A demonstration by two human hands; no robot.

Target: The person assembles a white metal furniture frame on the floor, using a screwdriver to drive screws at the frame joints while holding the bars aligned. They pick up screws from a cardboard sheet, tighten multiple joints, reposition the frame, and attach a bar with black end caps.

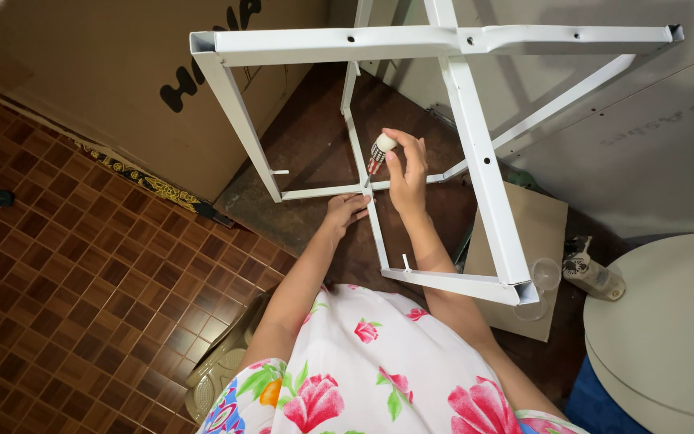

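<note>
Your right hand (407, 173) grips a short screwdriver (380, 151) by its knob; left hand (345, 210) presses, fingers loose, on the stiff white metal frame (475, 153) (likely light).

Right hand (408, 170) raised, fingers pinched; left hand (345, 210) flat, lower.

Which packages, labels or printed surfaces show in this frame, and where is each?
Large brown cardboard box: upper left, leaning over the tiled floor, dark lettering on its face.
Grey panel: upper right, behind the white metal frame, faint embossed lettering.
Flat cardboard piece: on the floor, right of centre, plain brown.
</note>
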